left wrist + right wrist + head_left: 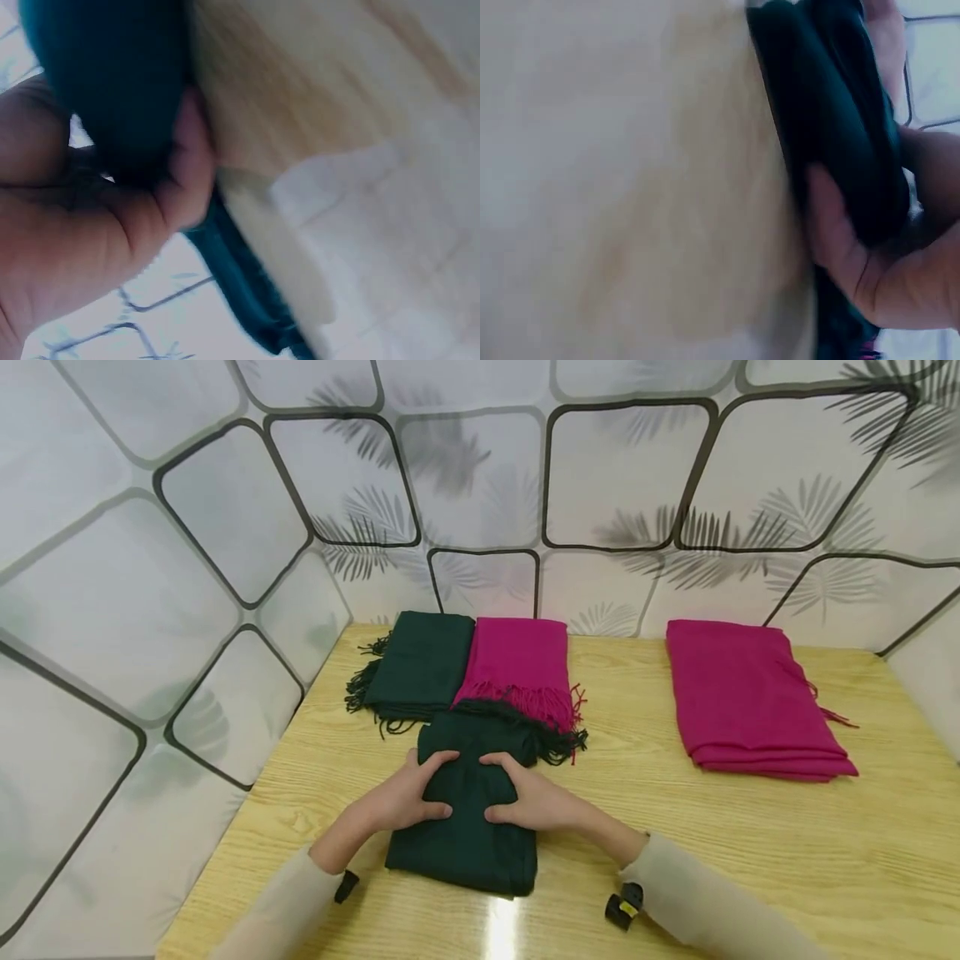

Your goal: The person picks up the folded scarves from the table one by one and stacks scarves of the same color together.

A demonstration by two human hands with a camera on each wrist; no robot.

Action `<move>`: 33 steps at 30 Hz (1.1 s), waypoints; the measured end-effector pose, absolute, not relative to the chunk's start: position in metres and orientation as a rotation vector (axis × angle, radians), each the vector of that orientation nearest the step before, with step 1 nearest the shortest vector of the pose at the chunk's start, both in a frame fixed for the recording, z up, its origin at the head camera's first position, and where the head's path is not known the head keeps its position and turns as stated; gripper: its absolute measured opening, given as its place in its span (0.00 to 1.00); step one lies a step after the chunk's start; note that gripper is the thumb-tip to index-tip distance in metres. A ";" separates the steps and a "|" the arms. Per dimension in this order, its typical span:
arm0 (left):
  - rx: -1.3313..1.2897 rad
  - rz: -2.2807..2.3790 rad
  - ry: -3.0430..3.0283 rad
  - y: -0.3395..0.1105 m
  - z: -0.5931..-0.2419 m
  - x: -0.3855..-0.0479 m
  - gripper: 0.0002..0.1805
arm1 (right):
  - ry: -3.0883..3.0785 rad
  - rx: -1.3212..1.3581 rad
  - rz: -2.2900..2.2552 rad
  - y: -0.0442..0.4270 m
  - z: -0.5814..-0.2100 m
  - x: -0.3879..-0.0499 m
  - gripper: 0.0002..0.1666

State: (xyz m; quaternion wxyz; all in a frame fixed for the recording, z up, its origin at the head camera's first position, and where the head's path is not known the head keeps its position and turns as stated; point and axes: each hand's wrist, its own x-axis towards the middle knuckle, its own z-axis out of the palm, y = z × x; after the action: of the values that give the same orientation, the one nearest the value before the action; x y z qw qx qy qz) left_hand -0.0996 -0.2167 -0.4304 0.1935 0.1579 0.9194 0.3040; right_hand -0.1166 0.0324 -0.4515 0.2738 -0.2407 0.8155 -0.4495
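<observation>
A folded dark green scarf [465,852] lies near the front of the table, its fringe [555,742] at the far end. My left hand [405,795] grips its left side and my right hand [534,799] grips its right side, with a thumb and a finger of each showing on top. The other fingers are hidden in the head view. In the left wrist view, fingers of the left hand [97,232] curl round the edge of the green cloth [112,75]. The right wrist view has the right hand [907,281] curled round the thick folded layers [817,105].
Behind it, another folded dark green scarf [423,660] and a magenta scarf [521,652] lie side by side, and the held scarf's fringe overlaps the magenta one. A second magenta scarf [750,693] is folded at the right. Patterned cloth [480,485] stands behind the wooden table [637,860].
</observation>
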 end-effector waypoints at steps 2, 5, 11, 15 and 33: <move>0.461 0.694 2.691 -0.216 -0.429 -0.092 0.43 | 2.328 -0.775 -0.966 0.035 -0.449 -0.113 0.43; 0.597 0.460 2.811 -0.216 -0.428 -0.085 0.46 | 2.524 -0.914 -0.619 0.036 -0.444 -0.107 0.44; 0.765 0.318 2.634 -0.218 -0.428 -0.083 0.44 | 2.692 -0.972 -0.267 0.032 -0.438 -0.096 0.44; 0.717 0.277 2.568 -0.218 -0.427 -0.082 0.44 | 2.614 -0.969 -0.244 0.030 -0.437 -0.096 0.43; 0.653 0.310 2.545 -0.216 -0.421 -0.079 0.44 | 2.522 -1.024 -0.315 0.035 -0.439 -0.101 0.44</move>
State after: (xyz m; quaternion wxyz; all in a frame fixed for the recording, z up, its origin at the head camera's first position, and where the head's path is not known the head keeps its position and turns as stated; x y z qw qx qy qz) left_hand -0.0794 -0.2164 -0.4210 0.2453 0.2392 0.9326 0.1136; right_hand -0.1012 0.0346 -0.4387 0.1995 -0.3661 0.9019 -0.1127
